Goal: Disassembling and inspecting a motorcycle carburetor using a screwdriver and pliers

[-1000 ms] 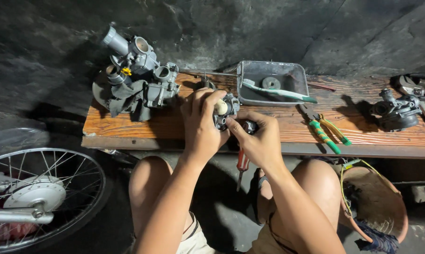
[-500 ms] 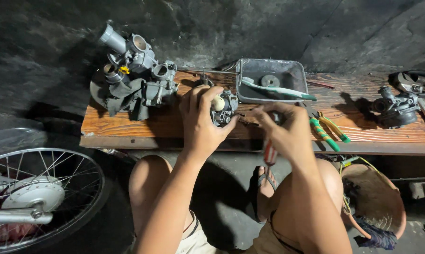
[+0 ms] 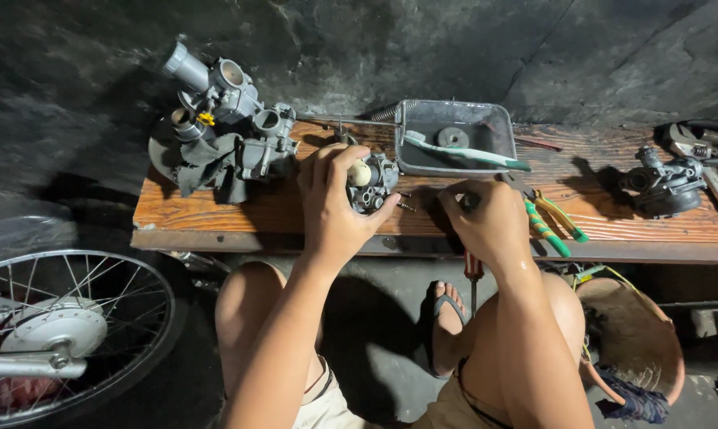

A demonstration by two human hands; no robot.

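Note:
My left hand grips a small grey carburetor with a cream-coloured round part, holding it on the wooden bench. My right hand rests on the bench to the right of the carburetor, apart from it. It is closed around a red-handled screwdriver whose shaft points down below the bench edge. A small screw lies on the wood between my hands.
A metal tray holding a toothbrush and a round part stands behind my right hand. Green-handled pliers lie to its right. Carburetor assemblies sit at the bench's left and right. A spoked wheel and a basket are below.
My right hand has drawn away from the carburetor and moved right along the bench, taking the screwdriver with it. My left hand has kept its hold on the carburetor.

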